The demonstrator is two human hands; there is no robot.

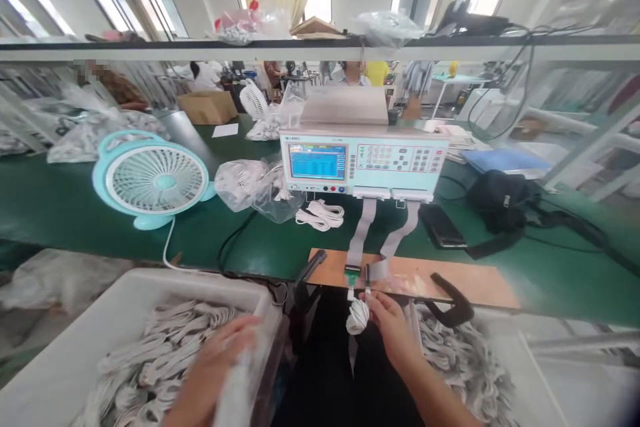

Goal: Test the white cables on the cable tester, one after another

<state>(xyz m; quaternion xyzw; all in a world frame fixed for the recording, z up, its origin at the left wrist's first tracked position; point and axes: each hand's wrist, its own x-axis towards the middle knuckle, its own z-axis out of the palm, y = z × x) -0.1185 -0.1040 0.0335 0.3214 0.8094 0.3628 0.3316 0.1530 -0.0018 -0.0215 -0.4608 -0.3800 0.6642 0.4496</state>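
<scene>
My right hand [387,320] is closed on a coiled white cable [358,317], its fingers pinching near the cable's plug end. One plug of this cable meets a small green circuit board [353,278] at the table's front edge; how deep it sits I cannot make out. Another end lies by the black connector of the second grey ribbon cable [403,233]. Over the left bin [250,283], my left hand [220,353] is smeared by motion. A blurred white shape runs down beside its fingers, and whether they grip it is unclear. Bundled white cables [170,347] fill that bin.
A tester with a screen [318,161] stands on the green table. Around it are a blue fan [165,181], bagged cables [245,180], a loose cable bundle [320,215], a phone [443,225] and a black bag [500,200]. More bundles [465,360] lie at lower right.
</scene>
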